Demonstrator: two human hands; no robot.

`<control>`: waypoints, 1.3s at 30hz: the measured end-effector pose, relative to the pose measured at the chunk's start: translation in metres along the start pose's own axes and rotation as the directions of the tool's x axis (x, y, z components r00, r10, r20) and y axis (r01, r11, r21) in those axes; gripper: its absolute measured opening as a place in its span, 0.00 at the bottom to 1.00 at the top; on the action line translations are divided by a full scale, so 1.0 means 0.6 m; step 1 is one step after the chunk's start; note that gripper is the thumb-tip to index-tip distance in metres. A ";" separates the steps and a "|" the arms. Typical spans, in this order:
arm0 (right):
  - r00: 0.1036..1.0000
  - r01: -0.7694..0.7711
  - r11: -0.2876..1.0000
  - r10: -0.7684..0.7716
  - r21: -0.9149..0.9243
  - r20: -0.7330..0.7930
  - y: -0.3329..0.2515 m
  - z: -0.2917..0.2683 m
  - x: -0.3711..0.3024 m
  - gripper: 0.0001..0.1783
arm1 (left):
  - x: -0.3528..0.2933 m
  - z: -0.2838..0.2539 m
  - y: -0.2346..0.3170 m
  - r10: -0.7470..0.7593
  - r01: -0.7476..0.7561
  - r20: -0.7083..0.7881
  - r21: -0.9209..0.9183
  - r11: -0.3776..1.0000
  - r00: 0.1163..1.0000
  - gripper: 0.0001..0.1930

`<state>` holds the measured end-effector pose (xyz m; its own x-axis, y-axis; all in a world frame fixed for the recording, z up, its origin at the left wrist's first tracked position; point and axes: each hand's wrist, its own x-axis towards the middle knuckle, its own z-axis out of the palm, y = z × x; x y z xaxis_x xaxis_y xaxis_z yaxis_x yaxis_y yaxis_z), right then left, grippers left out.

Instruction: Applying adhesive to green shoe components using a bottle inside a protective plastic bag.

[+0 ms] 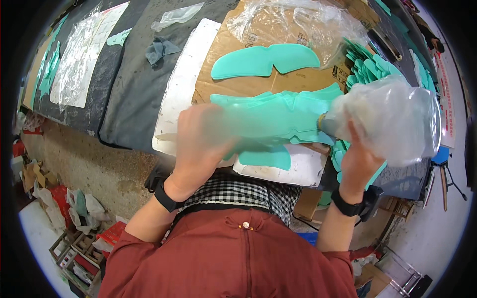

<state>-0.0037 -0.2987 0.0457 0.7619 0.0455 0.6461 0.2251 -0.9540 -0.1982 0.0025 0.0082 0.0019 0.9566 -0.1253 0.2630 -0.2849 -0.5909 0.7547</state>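
My right hand [360, 161] is wrapped around a bulky container covered in clear plastic [392, 119]. Its narrow tip [324, 123] points left over a fanned stack of mint-green curved sheet pieces [283, 116]. Motion smears my left hand [196, 141] at the stack's left end; its fingers are too blurred to read, and a green edge blurs beside them. One green piece with a notched lower edge [263, 62] lies flat on the cardboard [208, 89] beyond. Another green piece [266, 158] sticks out below the stack, nearer to me.
A heap of green pieces [367, 64] sits at the right, beside crumpled clear film [298, 20]. White board [186, 64] lies under the cardboard. On the dark table cover [134, 74] are a grey rag [160, 49] and a plastic bag [178, 16]. Bags and crates crowd the floor at left.
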 end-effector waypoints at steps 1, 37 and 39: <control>0.995 0.097 0.983 -0.093 -0.157 0.030 -0.006 -0.002 -0.009 0.21 | -0.001 -0.001 0.009 -0.125 0.127 0.024 -0.184 0.975 0.992 0.24; 0.909 -0.251 0.504 -0.171 0.826 0.381 -0.243 0.068 0.114 0.21 | -0.080 0.009 -0.111 -0.305 0.386 0.401 -0.916 -0.110 0.864 0.29; 0.777 -0.376 0.566 -0.240 0.734 0.582 -0.231 0.046 0.132 0.19 | -0.063 -0.002 -0.062 -0.482 0.316 0.198 -0.932 0.176 0.853 0.29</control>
<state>0.0421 -0.1550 0.1041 0.8915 0.4368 0.1202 0.2869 -0.3390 -0.8960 -0.0230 0.0362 -0.0354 0.9658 0.0198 -0.2586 0.1956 0.5992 0.7764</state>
